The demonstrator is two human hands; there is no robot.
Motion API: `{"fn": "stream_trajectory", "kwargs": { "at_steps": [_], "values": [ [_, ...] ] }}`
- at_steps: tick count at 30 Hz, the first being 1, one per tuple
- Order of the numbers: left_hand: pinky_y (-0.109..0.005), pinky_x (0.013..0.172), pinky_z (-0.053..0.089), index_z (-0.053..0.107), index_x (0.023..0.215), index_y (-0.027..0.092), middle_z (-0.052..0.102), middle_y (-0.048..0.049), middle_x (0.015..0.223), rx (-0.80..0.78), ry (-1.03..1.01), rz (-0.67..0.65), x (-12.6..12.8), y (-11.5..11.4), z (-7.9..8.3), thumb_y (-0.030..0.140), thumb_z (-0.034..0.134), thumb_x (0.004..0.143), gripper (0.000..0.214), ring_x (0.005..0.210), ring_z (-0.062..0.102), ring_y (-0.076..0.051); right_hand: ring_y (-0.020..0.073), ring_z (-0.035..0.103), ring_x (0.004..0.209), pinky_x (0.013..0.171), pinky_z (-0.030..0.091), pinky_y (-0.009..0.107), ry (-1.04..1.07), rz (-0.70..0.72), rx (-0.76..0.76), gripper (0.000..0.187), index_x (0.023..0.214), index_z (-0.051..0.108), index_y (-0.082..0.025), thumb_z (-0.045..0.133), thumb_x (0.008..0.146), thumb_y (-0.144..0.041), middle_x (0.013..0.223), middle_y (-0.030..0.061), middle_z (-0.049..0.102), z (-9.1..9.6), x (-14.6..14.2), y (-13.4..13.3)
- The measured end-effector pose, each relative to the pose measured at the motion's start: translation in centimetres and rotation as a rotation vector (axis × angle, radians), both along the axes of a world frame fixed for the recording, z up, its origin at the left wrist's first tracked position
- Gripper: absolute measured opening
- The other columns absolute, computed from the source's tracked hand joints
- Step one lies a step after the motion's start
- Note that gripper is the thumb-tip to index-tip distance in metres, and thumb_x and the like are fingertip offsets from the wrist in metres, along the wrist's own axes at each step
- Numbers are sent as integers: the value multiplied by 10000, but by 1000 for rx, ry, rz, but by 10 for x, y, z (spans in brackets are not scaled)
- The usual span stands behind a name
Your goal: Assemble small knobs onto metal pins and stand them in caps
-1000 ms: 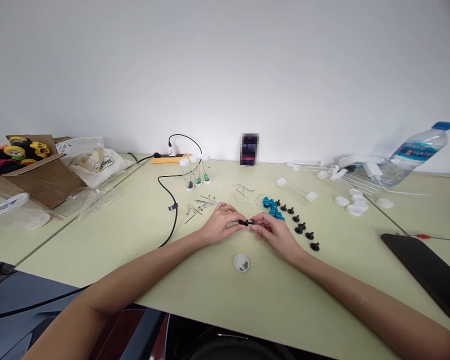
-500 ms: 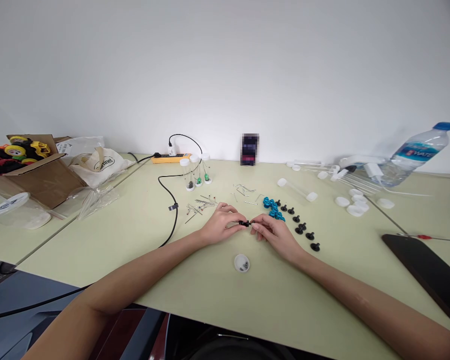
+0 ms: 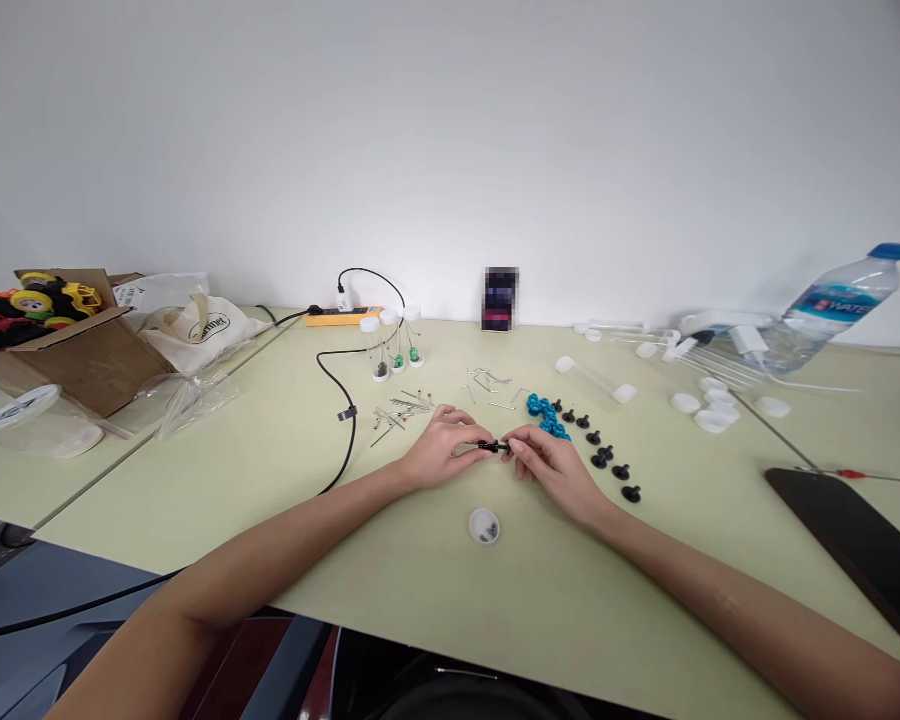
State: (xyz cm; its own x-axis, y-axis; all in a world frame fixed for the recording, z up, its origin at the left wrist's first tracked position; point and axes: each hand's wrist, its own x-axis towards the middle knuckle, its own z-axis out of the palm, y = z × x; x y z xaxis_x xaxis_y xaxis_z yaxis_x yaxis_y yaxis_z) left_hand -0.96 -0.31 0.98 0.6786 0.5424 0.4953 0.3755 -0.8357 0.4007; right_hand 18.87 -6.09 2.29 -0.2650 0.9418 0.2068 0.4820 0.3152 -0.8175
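Note:
Between thumb and fingers, my left hand (image 3: 444, 447) pinches a small black knobbed part (image 3: 487, 445). My right hand (image 3: 551, 465) closes its fingertips on a black stemmed disc (image 3: 505, 446) at the right end of that part; the two pieces meet in line, and how they join is too small to see. Just beyond my right hand lie blue knobbed parts (image 3: 546, 412), with a curved row of black stemmed discs (image 3: 601, 457) beside them. A small white cap (image 3: 484, 526) holding tiny metal pieces sits nearer me.
Loose metal pins (image 3: 403, 408) and bent hex keys (image 3: 489, 378) lie behind my hands. Three clear tubes (image 3: 396, 345) stand near an orange power strip (image 3: 337, 317). At right are white caps (image 3: 711, 405), a water bottle (image 3: 832, 305) and a black tablet-like slab (image 3: 855, 550).
The fingers of my right hand have shifted slightly, so more of the black disc shows between my hands. My left hand stays in place.

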Motion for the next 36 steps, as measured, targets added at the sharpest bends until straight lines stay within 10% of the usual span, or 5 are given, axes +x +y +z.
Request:
{"fn": "stream_trajectory", "kwargs": {
  "at_steps": [36],
  "values": [
    [-332,898,302,615,940,234,659,-2,892,-17,-8,-4,1,0,-1,374,463,849,225,876,527,-151,143,545,599,584,410,271,-1,-5,-10,319,854,550,-211,325,894,-435,741,13,623,0,0,0]
  ]
}}
